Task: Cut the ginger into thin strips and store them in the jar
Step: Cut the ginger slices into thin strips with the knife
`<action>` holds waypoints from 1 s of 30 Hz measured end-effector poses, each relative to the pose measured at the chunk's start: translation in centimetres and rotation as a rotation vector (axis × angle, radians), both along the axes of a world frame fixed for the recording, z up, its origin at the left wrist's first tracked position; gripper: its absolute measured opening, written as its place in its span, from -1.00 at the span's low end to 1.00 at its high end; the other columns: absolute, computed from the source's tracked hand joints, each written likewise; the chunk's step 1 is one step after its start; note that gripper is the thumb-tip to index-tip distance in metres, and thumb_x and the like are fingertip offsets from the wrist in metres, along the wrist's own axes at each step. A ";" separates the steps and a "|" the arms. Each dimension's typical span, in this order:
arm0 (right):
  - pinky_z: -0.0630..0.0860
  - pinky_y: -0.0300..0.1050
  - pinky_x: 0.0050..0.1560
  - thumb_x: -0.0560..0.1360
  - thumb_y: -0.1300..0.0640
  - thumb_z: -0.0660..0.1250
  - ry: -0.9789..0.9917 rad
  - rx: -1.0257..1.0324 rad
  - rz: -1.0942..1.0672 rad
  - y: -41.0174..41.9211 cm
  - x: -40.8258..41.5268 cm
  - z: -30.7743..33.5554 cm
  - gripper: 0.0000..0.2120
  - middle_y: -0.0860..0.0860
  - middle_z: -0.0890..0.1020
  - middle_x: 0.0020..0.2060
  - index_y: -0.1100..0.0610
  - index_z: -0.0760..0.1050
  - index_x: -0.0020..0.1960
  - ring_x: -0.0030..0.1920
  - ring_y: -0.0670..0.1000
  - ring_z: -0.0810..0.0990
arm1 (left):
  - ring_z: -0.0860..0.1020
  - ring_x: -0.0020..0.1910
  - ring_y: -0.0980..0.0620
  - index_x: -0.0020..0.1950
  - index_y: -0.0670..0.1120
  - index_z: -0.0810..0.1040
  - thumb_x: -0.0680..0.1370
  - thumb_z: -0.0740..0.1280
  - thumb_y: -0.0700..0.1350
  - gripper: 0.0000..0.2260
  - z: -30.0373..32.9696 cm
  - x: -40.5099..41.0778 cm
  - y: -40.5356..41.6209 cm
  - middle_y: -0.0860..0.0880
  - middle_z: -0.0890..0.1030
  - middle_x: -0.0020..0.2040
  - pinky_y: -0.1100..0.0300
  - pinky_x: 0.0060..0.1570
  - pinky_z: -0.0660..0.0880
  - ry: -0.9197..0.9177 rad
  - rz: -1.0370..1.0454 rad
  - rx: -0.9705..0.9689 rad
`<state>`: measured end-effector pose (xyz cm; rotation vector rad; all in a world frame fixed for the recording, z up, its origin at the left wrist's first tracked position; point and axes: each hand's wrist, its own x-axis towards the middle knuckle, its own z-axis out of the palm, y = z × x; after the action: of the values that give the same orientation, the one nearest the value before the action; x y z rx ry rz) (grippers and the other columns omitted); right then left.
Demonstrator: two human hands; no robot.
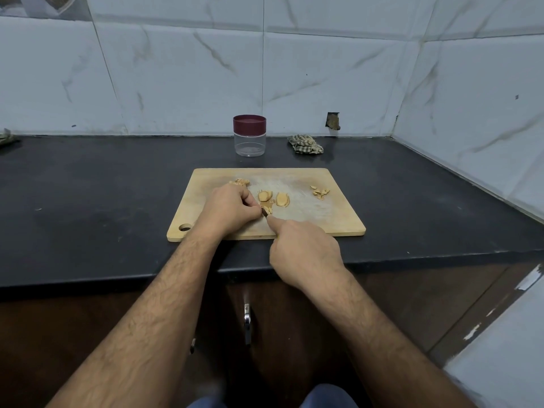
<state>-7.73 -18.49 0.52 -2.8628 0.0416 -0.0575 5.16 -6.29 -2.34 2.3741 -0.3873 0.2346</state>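
A wooden cutting board (338, 219) lies on the black counter. Peeled ginger slices (282, 199) lie at its middle, and a knobbly ginger piece (240, 182) sits behind my left hand. My left hand (228, 212) has curled fingers pinning a small ginger piece (268, 209) to the board. My right hand (304, 250) grips a knife whose handle is hidden; only a bit of the blade (264, 212) shows against that piece. A clear jar (250, 141) with a maroon lid stands closed behind the board.
Small ginger scraps (320, 192) lie near the board's right end. A crumpled checked cloth (305, 144) sits at the back by the tiled wall. The counter's front edge runs under my forearms, with a cabinet handle (247, 323) below.
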 end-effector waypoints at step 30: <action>0.49 -0.13 -0.41 0.52 0.26 0.11 0.181 0.293 -0.008 -1.9 -0.3 2.0 -0.60 0.06 0.58 -0.29 0.01 0.42 0.30 -0.51 0.00 0.53 | 0.58 -0.17 0.08 -0.31 -0.14 0.59 0.46 0.36 -0.11 -0.82 -0.1 -0.5 0.1 0.00 0.68 -0.21 0.20 -0.20 0.49 -0.026 -0.021 0.001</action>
<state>-8.03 -20.41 2.48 -2.5665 0.0900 0.1909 4.69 -6.23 -2.45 2.3693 -0.4244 0.2560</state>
